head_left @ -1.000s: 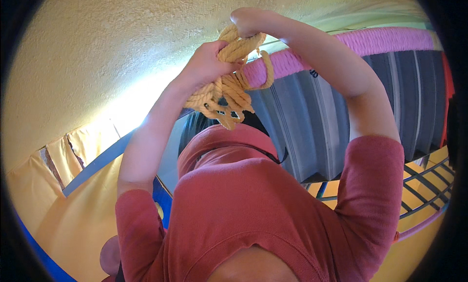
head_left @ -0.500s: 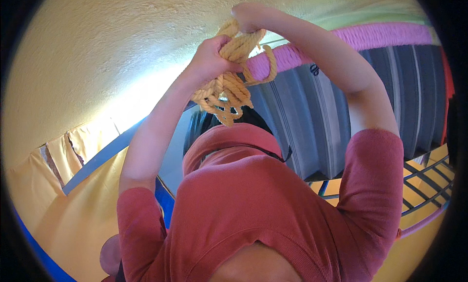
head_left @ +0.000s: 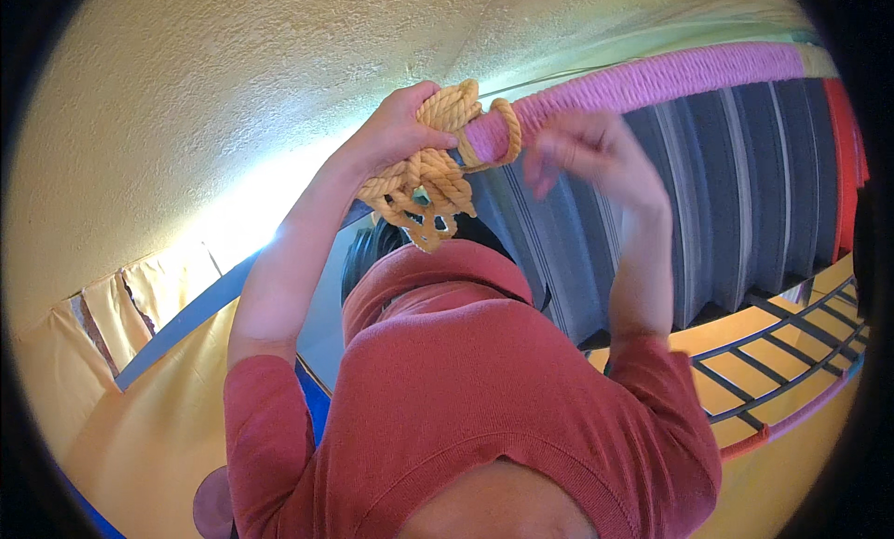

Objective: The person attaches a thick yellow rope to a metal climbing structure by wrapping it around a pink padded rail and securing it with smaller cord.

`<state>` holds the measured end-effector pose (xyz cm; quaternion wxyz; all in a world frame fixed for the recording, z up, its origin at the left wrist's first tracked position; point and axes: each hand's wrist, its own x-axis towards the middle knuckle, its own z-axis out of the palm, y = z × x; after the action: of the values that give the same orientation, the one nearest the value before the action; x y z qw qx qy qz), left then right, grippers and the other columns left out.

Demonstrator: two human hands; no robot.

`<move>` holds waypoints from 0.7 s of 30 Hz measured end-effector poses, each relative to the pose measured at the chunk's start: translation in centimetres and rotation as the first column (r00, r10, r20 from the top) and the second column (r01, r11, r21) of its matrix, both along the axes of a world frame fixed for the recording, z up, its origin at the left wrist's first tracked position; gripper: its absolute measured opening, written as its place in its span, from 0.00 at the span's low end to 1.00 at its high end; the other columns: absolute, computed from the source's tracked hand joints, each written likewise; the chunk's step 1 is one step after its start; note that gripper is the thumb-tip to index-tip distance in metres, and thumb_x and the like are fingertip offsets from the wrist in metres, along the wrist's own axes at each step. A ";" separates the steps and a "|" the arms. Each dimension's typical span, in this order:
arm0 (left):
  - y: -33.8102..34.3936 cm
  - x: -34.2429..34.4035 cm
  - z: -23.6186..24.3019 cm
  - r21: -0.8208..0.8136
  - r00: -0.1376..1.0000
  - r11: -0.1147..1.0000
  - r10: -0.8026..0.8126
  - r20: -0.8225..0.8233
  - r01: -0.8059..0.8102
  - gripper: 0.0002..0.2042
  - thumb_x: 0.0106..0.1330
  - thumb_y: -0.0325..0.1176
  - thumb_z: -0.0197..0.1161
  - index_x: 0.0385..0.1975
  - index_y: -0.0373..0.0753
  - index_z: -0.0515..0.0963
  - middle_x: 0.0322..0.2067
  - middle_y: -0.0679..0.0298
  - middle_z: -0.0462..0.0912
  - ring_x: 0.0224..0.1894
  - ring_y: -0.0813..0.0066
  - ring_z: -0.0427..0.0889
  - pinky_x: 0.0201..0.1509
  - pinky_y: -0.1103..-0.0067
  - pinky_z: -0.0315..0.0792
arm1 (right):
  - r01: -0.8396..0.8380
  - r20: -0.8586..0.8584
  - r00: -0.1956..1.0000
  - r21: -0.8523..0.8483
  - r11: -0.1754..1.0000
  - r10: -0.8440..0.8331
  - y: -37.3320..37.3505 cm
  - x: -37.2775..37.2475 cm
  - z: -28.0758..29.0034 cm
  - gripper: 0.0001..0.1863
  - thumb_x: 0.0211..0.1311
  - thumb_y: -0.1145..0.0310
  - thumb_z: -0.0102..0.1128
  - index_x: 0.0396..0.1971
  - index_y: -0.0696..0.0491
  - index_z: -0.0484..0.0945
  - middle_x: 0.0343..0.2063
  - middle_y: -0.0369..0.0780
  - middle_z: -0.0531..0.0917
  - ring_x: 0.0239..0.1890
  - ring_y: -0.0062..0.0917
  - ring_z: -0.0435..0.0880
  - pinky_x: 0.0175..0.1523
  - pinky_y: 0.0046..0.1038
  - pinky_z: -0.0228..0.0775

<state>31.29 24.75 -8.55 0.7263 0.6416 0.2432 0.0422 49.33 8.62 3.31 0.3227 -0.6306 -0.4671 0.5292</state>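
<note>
My left hand is closed round a looped bundle of yellow rope, whose tangled coils hang below the fist. One strand of that rope loops over the near end of a bar wrapped in pink cord. Just right of this loop is my right hand, in front of the bar's lower edge and smeared by motion. Its fingers point down and left. Nothing can be made out in them, and the blur hides whether they are closed.
Below the pink bar hangs a dark ribbed panel, with a red post at its right end. A black ladder-like frame stands at lower right. A rough pale ceiling spreads overhead; yellow fabric covers the left side.
My right hand has left the top of the rope bundle and swung down and right, to beside the bar. My left hand keeps its grip, slightly lower.
</note>
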 end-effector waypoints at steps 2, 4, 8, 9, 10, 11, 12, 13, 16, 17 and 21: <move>0.0 0.4 -0.3 0.003 1.000 1.000 -0.016 -0.006 0.016 0.21 0.50 0.21 0.66 0.46 0.34 0.71 0.36 0.63 0.79 0.38 0.78 0.78 0.42 0.79 0.74 | 0.131 -0.046 0.990 -0.070 0.989 -0.135 -3.5 -0.5 -5.0 0.10 0.64 0.70 0.53 0.33 0.62 0.79 0.27 0.39 0.82 0.32 0.17 0.79 0.38 0.21 0.72; -0.2 0.7 0.2 0.016 0.999 0.999 -0.033 0.004 0.033 0.21 0.50 0.21 0.66 0.46 0.34 0.71 0.36 0.63 0.79 0.37 0.79 0.78 0.42 0.80 0.74 | 0.262 0.094 0.957 0.119 0.958 -0.274 -4.7 -1.4 -10.0 0.09 0.63 0.71 0.53 0.33 0.60 0.79 0.29 0.39 0.82 0.31 0.18 0.79 0.38 0.22 0.72; -0.2 0.6 1.5 -0.052 0.999 0.999 -0.004 -0.049 0.001 0.21 0.49 0.22 0.68 0.45 0.32 0.72 0.36 0.61 0.79 0.37 0.76 0.79 0.43 0.79 0.74 | 0.599 -0.156 0.800 0.259 0.758 -0.580 -1.9 -1.5 -16.4 0.08 0.61 0.73 0.55 0.39 0.58 0.77 0.35 0.37 0.81 0.37 0.20 0.78 0.43 0.23 0.71; -0.3 0.6 1.6 -0.027 0.998 1.000 -0.006 -0.065 0.004 0.21 0.49 0.22 0.68 0.45 0.32 0.72 0.36 0.61 0.79 0.37 0.76 0.79 0.43 0.79 0.74 | 0.601 -0.209 0.799 0.300 0.740 -0.564 -1.2 -2.0 -16.6 0.09 0.60 0.74 0.56 0.40 0.58 0.76 0.37 0.37 0.80 0.39 0.20 0.78 0.44 0.23 0.71; -0.2 0.7 1.7 -0.003 0.997 1.000 -0.008 -0.081 0.007 0.21 0.50 0.22 0.68 0.45 0.32 0.72 0.36 0.61 0.79 0.37 0.76 0.79 0.43 0.79 0.74 | 0.604 -0.261 0.797 0.340 0.721 -0.545 -0.5 -2.6 -16.7 0.11 0.59 0.75 0.57 0.42 0.58 0.75 0.39 0.37 0.79 0.41 0.20 0.77 0.46 0.24 0.70; -0.1 0.8 1.8 -0.006 0.996 1.000 -0.003 -0.090 0.002 0.21 0.50 0.22 0.68 0.46 0.32 0.72 0.37 0.61 0.79 0.38 0.76 0.79 0.43 0.79 0.75 | 0.608 -0.311 0.794 0.378 0.698 -0.523 -0.1 -2.8 -16.8 0.13 0.58 0.77 0.58 0.44 0.57 0.74 0.41 0.37 0.79 0.43 0.21 0.77 0.48 0.24 0.70; -0.1 0.7 1.6 -0.019 0.995 1.000 0.004 -0.098 -0.006 0.21 0.50 0.22 0.68 0.46 0.32 0.71 0.37 0.60 0.79 0.38 0.76 0.79 0.42 0.79 0.75 | 0.593 -0.307 0.805 0.367 0.717 -0.508 0.0 -2.6 -17.0 0.15 0.57 0.78 0.59 0.45 0.57 0.73 0.42 0.37 0.78 0.44 0.21 0.76 0.49 0.24 0.69; -0.1 0.6 1.5 -0.032 0.994 0.999 0.011 -0.106 -0.015 0.22 0.50 0.22 0.68 0.46 0.32 0.71 0.37 0.60 0.79 0.38 0.76 0.79 0.42 0.79 0.75 | 0.577 -0.303 0.816 0.355 0.736 -0.493 0.3 -2.3 -17.4 0.16 0.56 0.78 0.59 0.46 0.57 0.72 0.43 0.37 0.78 0.45 0.21 0.76 0.50 0.24 0.69; -0.2 0.7 1.1 -0.110 0.997 0.994 0.020 -0.081 -0.029 0.21 0.51 0.22 0.67 0.46 0.31 0.71 0.38 0.60 0.79 0.39 0.76 0.79 0.42 0.79 0.76 | 0.550 -0.285 0.834 0.369 0.749 -0.472 0.9 -1.6 -18.7 0.18 0.61 0.71 0.56 0.52 0.55 0.70 0.44 0.37 0.77 0.47 0.22 0.76 0.53 0.26 0.68; -0.3 0.8 1.1 -0.135 0.997 0.990 0.020 -0.075 -0.030 0.20 0.52 0.21 0.66 0.46 0.31 0.71 0.37 0.60 0.79 0.39 0.76 0.80 0.42 0.79 0.76 | 0.544 -0.278 0.838 0.382 0.747 -0.469 1.0 -1.4 -19.0 0.19 0.64 0.67 0.54 0.54 0.55 0.70 0.44 0.36 0.77 0.47 0.22 0.76 0.54 0.27 0.68; -0.2 0.9 0.9 -0.203 0.997 0.978 0.022 -0.069 -0.035 0.20 0.54 0.22 0.64 0.48 0.32 0.70 0.40 0.60 0.79 0.40 0.75 0.80 0.43 0.78 0.76 | 0.480 -0.401 0.848 0.297 0.826 -0.348 2.4 -0.7 -18.0 0.24 0.64 0.59 0.53 0.56 0.55 0.68 0.51 0.39 0.74 0.54 0.23 0.72 0.58 0.27 0.65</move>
<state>32.14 24.52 -7.60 0.7792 0.5611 0.2793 0.0060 48.62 11.05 -14.71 0.6221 -0.5442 -0.3511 0.4401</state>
